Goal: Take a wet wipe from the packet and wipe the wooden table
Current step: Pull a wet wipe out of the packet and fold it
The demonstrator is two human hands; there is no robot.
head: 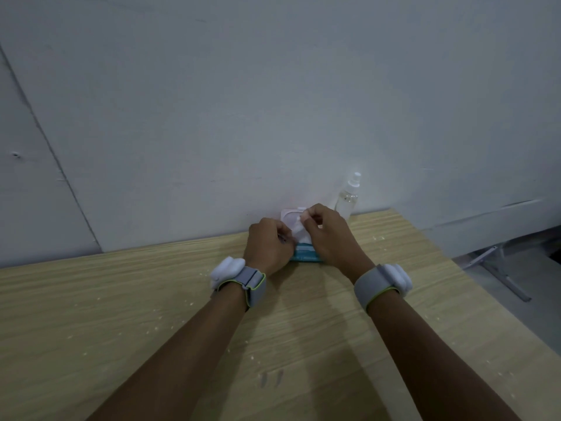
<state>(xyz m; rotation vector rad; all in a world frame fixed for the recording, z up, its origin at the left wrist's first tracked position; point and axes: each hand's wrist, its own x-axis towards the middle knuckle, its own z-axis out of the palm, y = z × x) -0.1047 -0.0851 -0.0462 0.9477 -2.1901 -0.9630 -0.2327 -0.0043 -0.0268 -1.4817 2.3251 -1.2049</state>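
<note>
Wooden table [127,314]: pale laminate with long straight grain, scattered with small whitish crumbs and two short dark smudges near the front edge. Wet wipe packet [305,256]: flat, soft, teal with a lighter band, lying at the far edge of the tabletop against the wall, mostly hidden under both hands. Packet lid [288,217]: rounded pale-pink plastic flap, tipped up and back toward the wall. Wet wipe [302,233]: thin white crumpled sheet, drawn part-way up out of the packet's opening, between the two hands. Left hand [268,246]: curled down on the left end of the packet, fingers bent around it and holding it to the table; fingertips hidden, so exact contact unclear. Right hand [329,235]: thumb and fingers pinching the upper edge of the wipe just above the opening, heel of the hand over the packet's right end. Wristbands [250,281]: grey fabric straps edged in yellow-green, one on each forearm, each with a smooth white rounded plastic module. Spray bottle [348,197]: clear cylindrical plastic with a white nozzle top, upright at the wall just behind and right of the right hand. Wall [273,101]: flat matte grey-white panels with a slanting seam at left. Right of the table, a grey floor with a metal bar, blurred.
</note>
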